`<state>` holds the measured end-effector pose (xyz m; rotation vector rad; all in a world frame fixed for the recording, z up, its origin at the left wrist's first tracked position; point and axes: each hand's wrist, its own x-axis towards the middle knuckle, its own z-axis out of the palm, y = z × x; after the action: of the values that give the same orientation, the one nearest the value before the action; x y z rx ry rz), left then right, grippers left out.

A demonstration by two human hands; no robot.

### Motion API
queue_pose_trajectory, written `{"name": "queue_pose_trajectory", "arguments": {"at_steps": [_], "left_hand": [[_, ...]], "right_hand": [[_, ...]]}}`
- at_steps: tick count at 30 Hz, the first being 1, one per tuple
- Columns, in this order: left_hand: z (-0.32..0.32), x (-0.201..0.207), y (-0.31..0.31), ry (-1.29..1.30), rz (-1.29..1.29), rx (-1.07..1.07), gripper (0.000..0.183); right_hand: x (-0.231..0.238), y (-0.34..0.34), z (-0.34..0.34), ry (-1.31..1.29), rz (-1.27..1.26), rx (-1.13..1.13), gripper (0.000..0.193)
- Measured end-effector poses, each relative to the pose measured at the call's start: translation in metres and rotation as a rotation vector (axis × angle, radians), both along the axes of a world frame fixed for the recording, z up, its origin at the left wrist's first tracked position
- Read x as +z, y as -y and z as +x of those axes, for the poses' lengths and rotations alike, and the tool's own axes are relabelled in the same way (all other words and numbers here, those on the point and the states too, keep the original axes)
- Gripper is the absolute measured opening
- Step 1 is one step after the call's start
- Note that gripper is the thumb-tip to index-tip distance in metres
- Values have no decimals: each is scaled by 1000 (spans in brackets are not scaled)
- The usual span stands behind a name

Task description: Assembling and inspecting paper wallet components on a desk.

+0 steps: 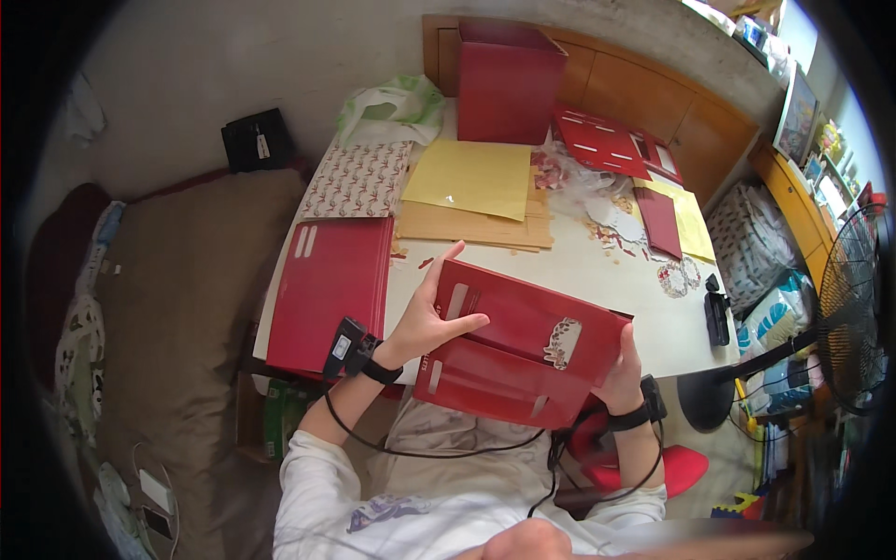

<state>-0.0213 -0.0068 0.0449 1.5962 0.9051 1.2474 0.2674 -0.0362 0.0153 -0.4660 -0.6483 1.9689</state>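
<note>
I hold a flat red cardboard piece [523,345] with slots and a patterned cut-out label over the near edge of the white table [579,271]. My left hand [425,317] rests on its left end, fingers spread over the top and thumb on the face. My right hand [621,373] grips its right end from behind. Both wrists wear black bands with cables.
A stack of red card sheets [331,289] lies at the table's left. Behind it are a patterned sheet [359,179], yellow paper [476,177] on brown card, an upright red box [509,82], more red pieces [607,142] and paper scraps. A fan [840,317] stands at the right.
</note>
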Motion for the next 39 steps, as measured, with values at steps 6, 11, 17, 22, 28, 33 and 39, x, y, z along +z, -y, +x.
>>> {"name": "queue_pose_trajectory", "arguments": {"at_steps": [6,11,17,22,28,33,39], "left_hand": [[3,3,1,9,5,-11,89],[3,-3,-2,-21,54,-39,88],[3,-5,2,-24,78,-34,88],[4,-9,2,30,17,-65,89],[8,-12,3,50,53,-17,84],[6,-14,5,127,-27,18,74],[4,-18,1,215,-4,107,69]], "right_hand": [[-32,-2,16,-181,121,88,54],[-42,-4,13,-233,103,64,55],[-46,-1,10,-193,117,-3,56],[-48,-3,8,-202,98,-19,55],[-27,-4,2,-195,87,-35,47],[15,5,-5,170,-47,-102,36],[30,6,-15,610,259,-403,29]]}}
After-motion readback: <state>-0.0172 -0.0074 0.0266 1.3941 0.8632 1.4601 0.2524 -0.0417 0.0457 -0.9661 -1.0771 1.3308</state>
